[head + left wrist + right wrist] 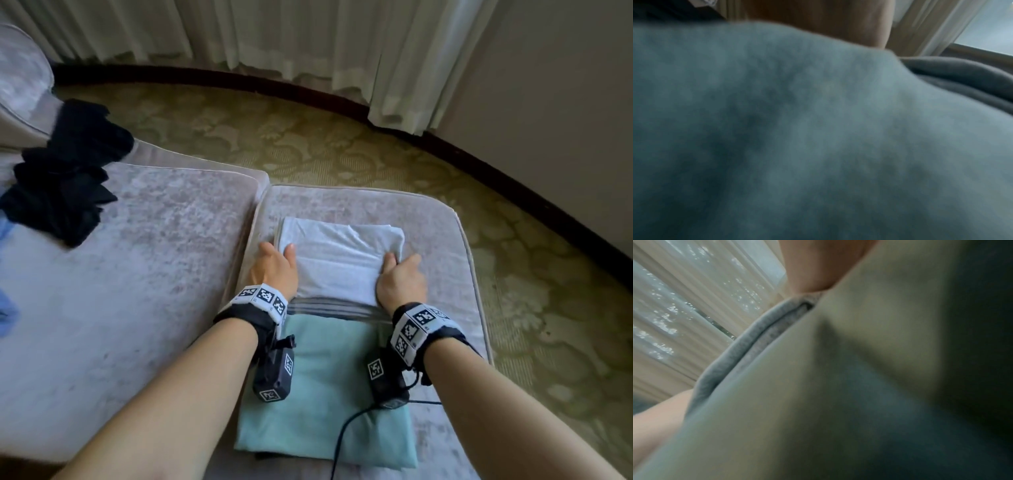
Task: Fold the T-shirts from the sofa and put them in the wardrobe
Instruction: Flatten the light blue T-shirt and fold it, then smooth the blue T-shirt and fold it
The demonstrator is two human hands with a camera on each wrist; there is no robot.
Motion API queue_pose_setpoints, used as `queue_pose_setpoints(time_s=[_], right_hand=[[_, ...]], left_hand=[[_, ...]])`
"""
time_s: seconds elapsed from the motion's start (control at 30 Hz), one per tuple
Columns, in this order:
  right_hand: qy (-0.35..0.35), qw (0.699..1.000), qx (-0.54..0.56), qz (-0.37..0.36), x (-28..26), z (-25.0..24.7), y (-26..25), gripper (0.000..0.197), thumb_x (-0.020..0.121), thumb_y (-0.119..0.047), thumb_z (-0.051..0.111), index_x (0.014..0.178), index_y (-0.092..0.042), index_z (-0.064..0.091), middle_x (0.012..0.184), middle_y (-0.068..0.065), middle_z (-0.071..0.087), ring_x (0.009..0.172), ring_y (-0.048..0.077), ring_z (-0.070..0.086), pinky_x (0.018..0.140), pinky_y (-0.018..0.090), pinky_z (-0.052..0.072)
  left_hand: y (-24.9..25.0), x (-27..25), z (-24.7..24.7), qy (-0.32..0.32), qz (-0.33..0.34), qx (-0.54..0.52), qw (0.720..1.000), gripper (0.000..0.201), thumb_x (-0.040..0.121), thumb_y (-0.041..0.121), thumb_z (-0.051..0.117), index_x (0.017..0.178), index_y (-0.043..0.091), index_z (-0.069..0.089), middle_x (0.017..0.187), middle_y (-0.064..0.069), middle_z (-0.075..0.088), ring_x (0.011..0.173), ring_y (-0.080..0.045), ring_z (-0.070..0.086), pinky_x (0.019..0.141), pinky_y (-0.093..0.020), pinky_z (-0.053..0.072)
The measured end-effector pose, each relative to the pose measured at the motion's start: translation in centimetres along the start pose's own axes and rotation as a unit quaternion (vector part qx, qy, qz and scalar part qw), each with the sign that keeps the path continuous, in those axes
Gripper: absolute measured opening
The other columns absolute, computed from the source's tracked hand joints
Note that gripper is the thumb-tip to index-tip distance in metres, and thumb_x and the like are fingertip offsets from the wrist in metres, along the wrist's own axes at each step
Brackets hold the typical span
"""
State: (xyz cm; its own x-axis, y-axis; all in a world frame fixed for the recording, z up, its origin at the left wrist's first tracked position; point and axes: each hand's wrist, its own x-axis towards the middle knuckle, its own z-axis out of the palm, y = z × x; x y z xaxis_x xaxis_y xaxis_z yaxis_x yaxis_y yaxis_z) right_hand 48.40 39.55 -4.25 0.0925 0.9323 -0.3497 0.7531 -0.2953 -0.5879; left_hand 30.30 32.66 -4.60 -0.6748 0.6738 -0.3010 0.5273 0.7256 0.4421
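Observation:
A folded light grey T-shirt [339,253] lies on the right sofa cushion [442,219]. Its near edge overlaps a striped grey layer [335,310] and a folded teal T-shirt [325,394]. My left hand [274,267] grips the grey shirt's left side, thumb on top and fingers tucked under. At the right side my right hand [400,277] holds it the same way. In the right wrist view the grey T-shirt's folded edge [748,345] runs below my right hand [818,264]. Blurred teal T-shirt cloth [818,129] fills the left wrist view.
A heap of black clothes [65,178] lies on the left sofa cushion [154,257], with blue fabric [7,308] at the frame's left edge. Patterned carpet [342,147] lies beyond the sofa, then curtains [274,34] and a wall. A black cable [342,435] trails over the teal shirt.

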Motion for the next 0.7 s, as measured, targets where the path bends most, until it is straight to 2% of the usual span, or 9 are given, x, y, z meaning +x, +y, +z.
queue_pose_setpoints(time_s=[0.1,0.17,0.23,0.27,0.37,0.5,0.63,0.7], right_hand=[[0.018,0.999,-0.044,-0.007,-0.4,-0.1,0.1,0.044,0.101,-0.044,0.034,0.122,-0.005,0.035,0.121,0.024,0.056,0.109,0.042,0.056,0.085,0.043,0.040],[0.047,0.995,-0.074,-0.053,-0.7,-0.6,0.3,0.048,0.099,-0.045,0.039,0.128,-0.006,0.037,0.127,0.022,0.050,0.115,0.041,0.050,0.095,0.045,0.039],[0.073,0.987,-0.117,-0.081,-1.3,-1.0,-0.8,0.050,0.099,-0.045,0.040,0.131,-0.007,0.037,0.129,0.022,0.045,0.119,0.040,0.044,0.100,0.047,0.035],[0.081,0.985,-0.130,-0.082,-1.6,-1.2,-1.3,0.051,0.099,-0.045,0.038,0.133,-0.008,0.036,0.131,0.022,0.043,0.121,0.040,0.041,0.100,0.047,0.034],[0.088,0.983,-0.130,-0.093,-2.8,-1.0,-3.6,0.050,0.099,-0.044,0.036,0.136,-0.011,0.034,0.133,0.019,0.040,0.123,0.037,0.037,0.101,0.048,0.032],[0.066,0.982,-0.109,-0.138,-5.7,0.5,-7.5,0.048,0.099,-0.042,0.039,0.134,-0.009,0.038,0.135,0.019,0.040,0.126,0.037,0.036,0.104,0.046,0.029],[0.042,0.977,-0.079,-0.193,-9.1,4.3,-11.9,0.044,0.098,-0.037,0.042,0.128,-0.006,0.044,0.133,0.017,0.041,0.124,0.036,0.037,0.100,0.044,0.032],[0.017,0.972,-0.078,-0.223,-11.4,7.0,-14.1,0.043,0.097,-0.036,0.043,0.127,-0.005,0.045,0.135,0.018,0.041,0.125,0.036,0.036,0.100,0.045,0.032]], left_hand=[[0.4,-0.4,-0.7,-0.006,-0.007,0.048,0.999,0.051,0.102,0.045,0.028,0.124,0.000,0.034,0.115,-0.022,0.061,0.101,-0.039,0.059,0.070,-0.039,0.037],[0.2,-0.3,-1.2,-0.018,0.004,0.065,0.998,0.056,0.101,0.049,0.031,0.126,-0.001,0.033,0.124,-0.023,0.055,0.113,-0.038,0.054,0.083,-0.042,0.041],[-0.3,0.1,-2.7,-0.025,0.000,0.036,0.999,0.061,0.100,0.050,0.035,0.131,-0.003,0.030,0.133,-0.026,0.049,0.120,-0.040,0.050,0.092,-0.044,0.040],[-0.3,0.2,-3.5,-0.024,-0.004,0.016,1.000,0.062,0.100,0.048,0.036,0.133,-0.003,0.029,0.134,-0.027,0.048,0.120,-0.041,0.050,0.093,-0.044,0.040],[0.2,0.3,-6.1,-0.009,-0.008,-0.034,0.999,0.053,0.103,0.041,0.034,0.130,-0.004,0.029,0.131,-0.029,0.051,0.116,-0.043,0.053,0.086,-0.042,0.041],[-0.4,0.0,-9.6,0.003,-0.008,-0.062,0.998,0.051,0.104,0.037,0.030,0.134,-0.005,0.026,0.134,-0.030,0.048,0.118,-0.042,0.051,0.080,-0.038,0.036],[-4.9,0.1,-13.1,0.038,-0.019,-0.077,0.996,0.051,0.104,0.032,0.033,0.134,-0.008,0.026,0.132,-0.030,0.049,0.118,-0.041,0.051,0.081,-0.039,0.038],[-8.6,0.2,-14.8,0.052,-0.046,-0.078,0.995,0.049,0.104,0.028,0.034,0.135,-0.009,0.025,0.129,-0.028,0.052,0.115,-0.040,0.053,0.074,-0.037,0.035]])
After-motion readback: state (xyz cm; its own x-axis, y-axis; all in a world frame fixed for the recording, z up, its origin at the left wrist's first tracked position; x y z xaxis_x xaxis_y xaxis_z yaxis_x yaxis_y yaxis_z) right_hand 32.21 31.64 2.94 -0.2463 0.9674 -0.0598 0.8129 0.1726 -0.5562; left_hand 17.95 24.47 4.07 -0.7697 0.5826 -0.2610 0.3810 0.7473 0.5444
